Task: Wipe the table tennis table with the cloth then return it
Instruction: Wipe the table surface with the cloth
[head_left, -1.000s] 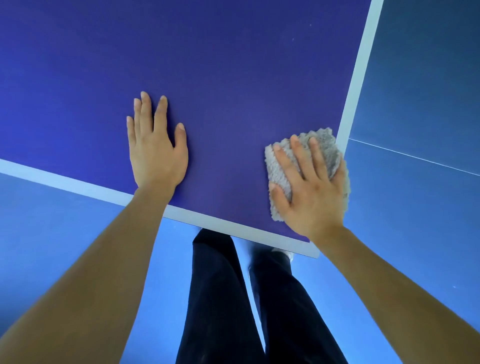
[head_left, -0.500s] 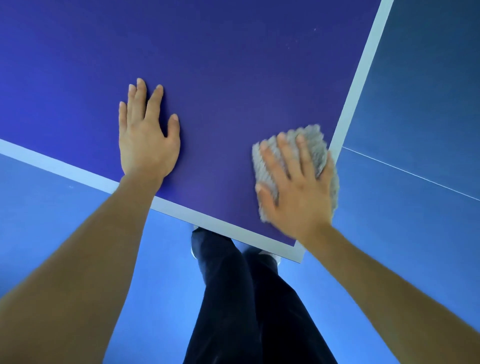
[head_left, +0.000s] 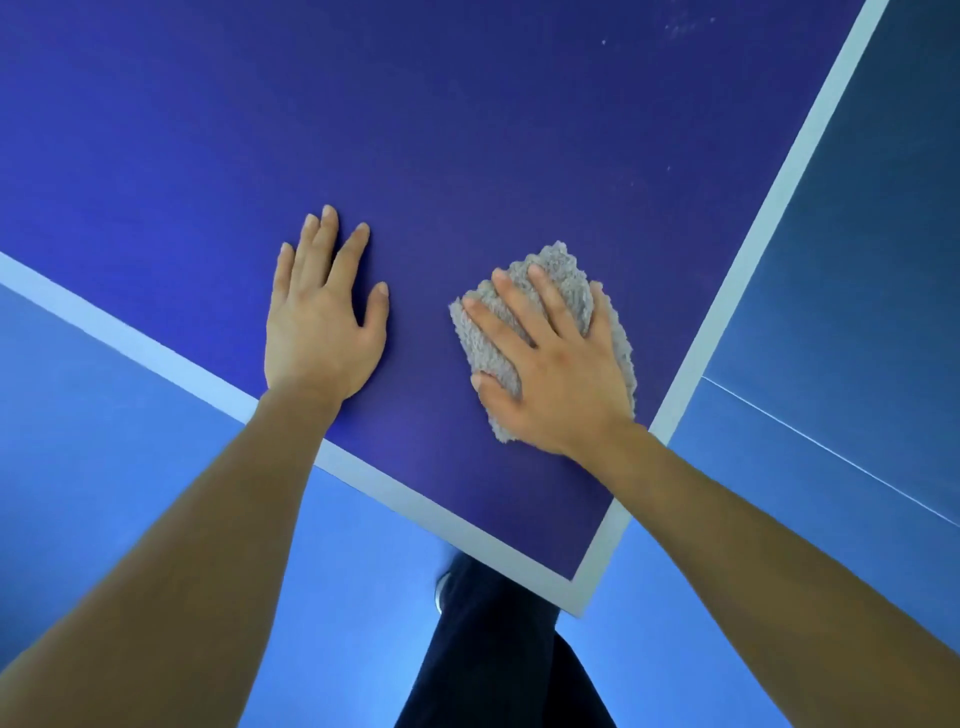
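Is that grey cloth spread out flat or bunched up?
Bunched up: the cloth is a thick wad barely wider than the right hand pressing it onto the table.

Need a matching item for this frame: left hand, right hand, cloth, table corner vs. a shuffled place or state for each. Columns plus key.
Things:
1. left hand
2. right hand
3. cloth
4. table corner

Place or state:
A. grey and fluffy, lying under a palm
B. low in the view, just above the dark trousers
C. flat on the bare blue table top
D. pressing down on fabric with spread fingers

Pairs: 1-C, 2-D, 3-A, 4-B
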